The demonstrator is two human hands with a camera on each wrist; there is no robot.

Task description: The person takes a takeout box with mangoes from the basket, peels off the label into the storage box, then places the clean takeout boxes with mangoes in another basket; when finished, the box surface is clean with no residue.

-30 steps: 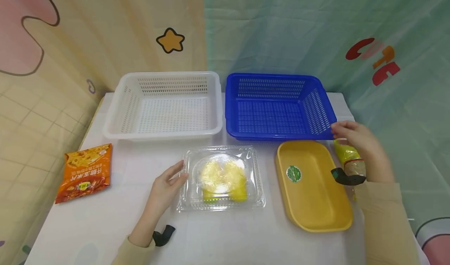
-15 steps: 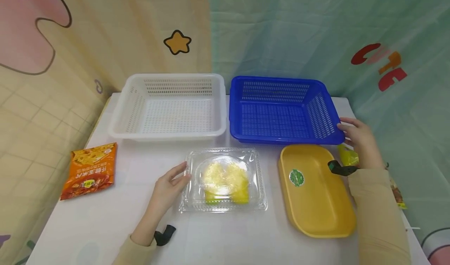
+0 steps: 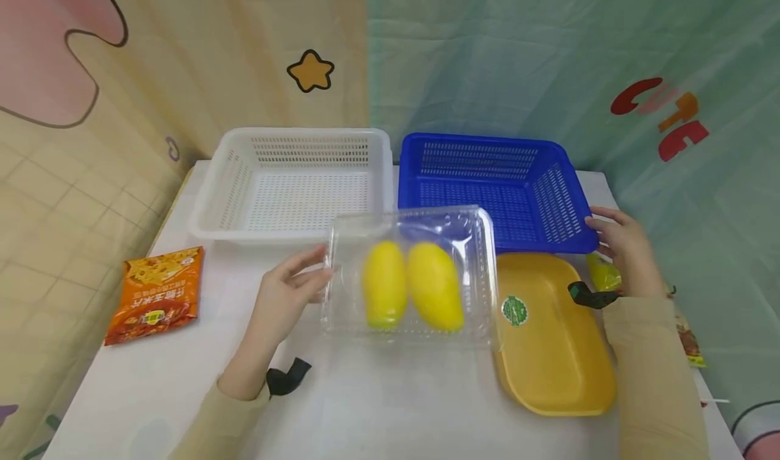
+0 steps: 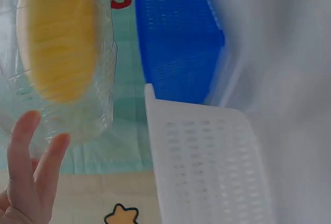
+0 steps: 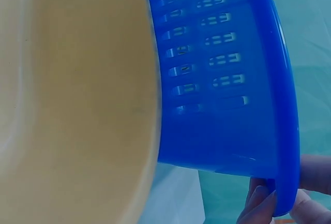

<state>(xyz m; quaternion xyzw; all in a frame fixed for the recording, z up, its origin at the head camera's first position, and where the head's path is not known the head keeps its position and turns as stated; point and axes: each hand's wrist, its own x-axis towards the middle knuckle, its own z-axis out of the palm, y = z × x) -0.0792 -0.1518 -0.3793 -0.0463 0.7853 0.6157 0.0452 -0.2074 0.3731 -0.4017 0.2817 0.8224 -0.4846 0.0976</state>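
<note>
My left hand (image 3: 283, 297) pinches the left edge of a clear plastic clamshell box (image 3: 346, 243), thumb and fingers at its rim. Two yellow mangoes (image 3: 385, 280) lie inside it. The box is raised over the table, its far edge overlapping the blue basket in the head view. In the left wrist view, one mango (image 4: 62, 43) shows blurred through the plastic above the fingertips (image 4: 60, 141). At the right, my right hand (image 3: 627, 246) grips the front right corner of the blue basket (image 3: 559, 196); the right wrist view has its fingers on both sides of the rim (image 5: 288, 146).
Left of the blue basket stands a white basket (image 3: 305, 199). A yellow tray (image 3: 554, 338) with a green sticker sits in front of the blue one. An orange snack bag (image 3: 155, 297) lies at far left. Other packets (image 3: 603, 272) are partly hidden by the right arm.
The left hand has lifted the clamshell box with the mangoes off the table, moving it forward and slightly right. My right hand has taken hold of the blue basket's corner.
</note>
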